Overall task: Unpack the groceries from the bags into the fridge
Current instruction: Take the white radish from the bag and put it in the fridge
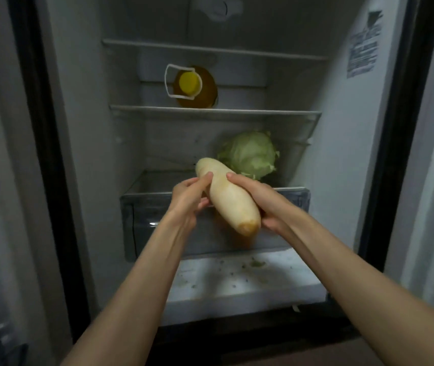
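Both forearms reach forward from the bottom of the view toward the open fridge (84, 128). Nearer than the drawer, a white ledge (237, 281) at the fridge's base is speckled with small bits of debris. Above it, in front of the clear drawer (142, 223), the left hand (188, 198) and right hand (256, 199) together hold a pale white radish (230, 200); fingers of each hand curl round its sides, its cut end pointing back toward the camera. Behind the radish, on the shelf over the drawer, sits a green cabbage (250, 154). One shelf higher stands a bottle of yellow oil (197, 87) with a yellow cap and white handle.
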